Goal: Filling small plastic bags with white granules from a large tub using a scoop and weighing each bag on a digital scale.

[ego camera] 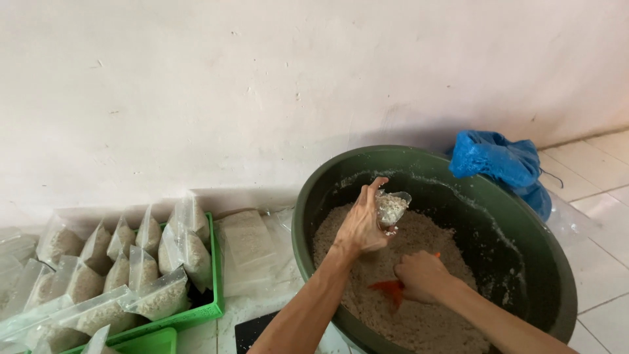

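Head view. One large dark-green basin (308,223) stands on the tiled floor against a white wall (262,78), holding a mound of pale, coarse grain (426,321). The left hand (362,226) is raised over the basin, fingers closed around the neck of one small clear bag (392,208), which is partly filled with grain and held mouth-up. The right hand (422,275) is lower, gripped shut on one orange scoop (390,290), whose blade lies in the grain. Both hands are therefore occupied; neither is spread.

Handling, as judged: the bag is thin, soft film, light at this fill and likely slippery; it will sag and spill if pinched low, so the hold belongs at the neck, just under the mouth, as now. The grain is loose and dry and will run off a tilted scoop. The scoop looks stiff plastic, taken by its handle.

Counts: one basin, one scoop, one bag in hand. To the left, one green crate (203,314) holds filled bags (141,278), roughly a dozen visible; the exact number cannot be told, as they overlap and run off the frame. A stack of flat bags (246,246) lies between crate and basin. One blue cloth (501,160) rests behind the basin's rim, touching it.
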